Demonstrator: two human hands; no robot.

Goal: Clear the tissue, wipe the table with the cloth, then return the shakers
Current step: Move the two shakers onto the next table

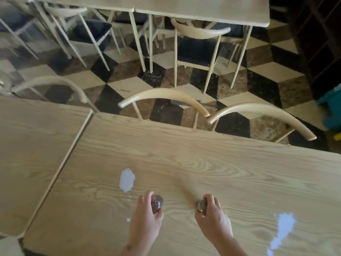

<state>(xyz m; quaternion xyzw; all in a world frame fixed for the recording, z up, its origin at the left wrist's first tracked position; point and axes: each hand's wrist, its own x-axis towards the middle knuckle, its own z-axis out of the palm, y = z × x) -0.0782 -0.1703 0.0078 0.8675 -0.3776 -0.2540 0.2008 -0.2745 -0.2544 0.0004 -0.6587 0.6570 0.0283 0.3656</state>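
Note:
Two metal-topped shakers are in my hands over the light wooden table [184, 163]. My left hand [145, 220] grips the left shaker [156, 203], whose holed cap faces the camera. My right hand [212, 218] grips the right shaker [202, 206]; only its shiny cap shows. A white patch [127, 180] lies on the table just left of and beyond my left hand, with a small white speck [128, 220] nearer. A larger white patch [282, 231] lies at the right front. I cannot tell whether the patches are tissue or spill. No cloth is in view.
A second table [36, 145] butts against the left side. Three curved chair backs [164, 97] line the far edge. More tables and chairs [199, 43] stand beyond on the chequered floor. A teal object [330, 111] sits at the right.

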